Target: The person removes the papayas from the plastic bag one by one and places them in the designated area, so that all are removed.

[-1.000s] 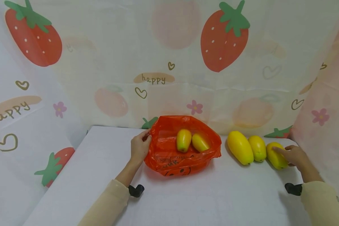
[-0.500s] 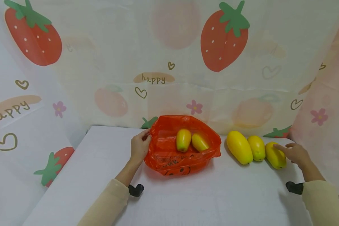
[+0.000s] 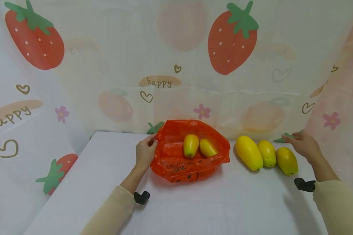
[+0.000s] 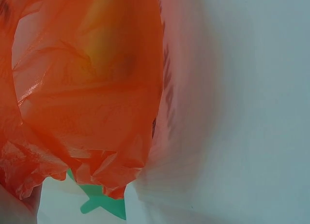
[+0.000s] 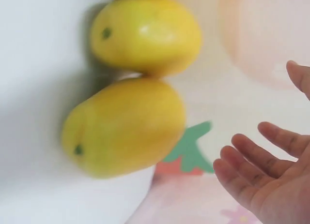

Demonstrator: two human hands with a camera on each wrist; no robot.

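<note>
My left hand (image 3: 145, 154) pinches the left rim of a red plastic bag (image 3: 171, 148), which stands with its mouth open. Inside it lie two yellow mango-like fruits, one upright fruit (image 3: 191, 146) and one tilted fruit (image 3: 207, 148). To the bag's right, three more fruits rest in a row: a larger yellow one (image 3: 249, 153), a smaller one (image 3: 266, 154) and an end fruit (image 3: 286, 161). My right hand (image 3: 306, 146), fingers spread and holding nothing, hovers behind and right of the end fruit. The right wrist view shows that hand (image 5: 276, 180) apart from the fruits.
A white table (image 3: 223, 205) carries everything. Behind it and at both sides hang cloths (image 3: 117, 65) printed with strawberries, hearts and flowers. The table's left edge runs diagonally, and its far right corner lies near my right hand.
My right hand has left the end fruit and moved up and away, its fingers spreading. The fruits stay almost where they were. My left hand and the bag have not moved.
</note>
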